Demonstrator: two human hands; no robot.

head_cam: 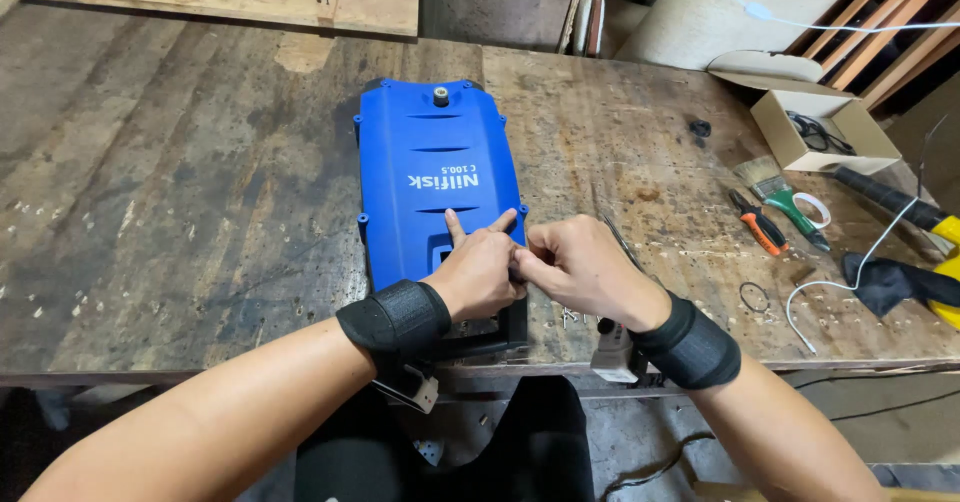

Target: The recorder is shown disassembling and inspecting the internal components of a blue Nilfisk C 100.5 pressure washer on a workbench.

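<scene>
Seen from my head camera, both my hands meet at the near end of the blue plastic housing point(440, 187) lying flat on the worn wooden workbench point(180, 192). My left hand point(480, 272) rests on the cover, two fingers spread open; my right hand point(580, 267) pinches closed at its edge, on what I cannot tell. Black wrist straps point(395, 319) wrap both forearms. Orange-handled pliers point(758, 224) lie well apart
</scene>
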